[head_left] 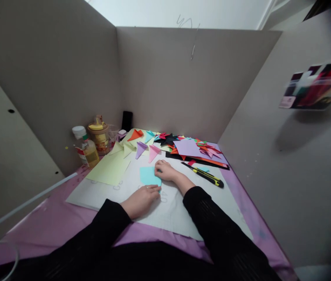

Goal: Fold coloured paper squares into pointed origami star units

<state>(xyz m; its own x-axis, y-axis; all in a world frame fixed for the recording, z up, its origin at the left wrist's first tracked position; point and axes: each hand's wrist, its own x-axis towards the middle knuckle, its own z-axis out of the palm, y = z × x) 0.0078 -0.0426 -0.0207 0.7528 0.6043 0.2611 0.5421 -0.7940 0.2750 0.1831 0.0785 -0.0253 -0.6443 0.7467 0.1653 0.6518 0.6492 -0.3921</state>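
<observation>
From the head camera, your left hand [141,201] lay flat, fingers spread, pressing the near edge of a light blue paper square [149,176] onto the white sheet [171,210], likely to keep it from sliding. Your right hand [165,170] rested with loosely curled fingers on the square's far right corner, gripping nothing, only holding the paper down. The square sat between both hands at the middle of the sheet. Just right lay a yellow-and-black utility knife [208,175], within reach. Folded paper triangles [146,148] lined the far edge beside a heap of coloured paper [196,150]; bottles [91,142] stood at the left corner.
</observation>
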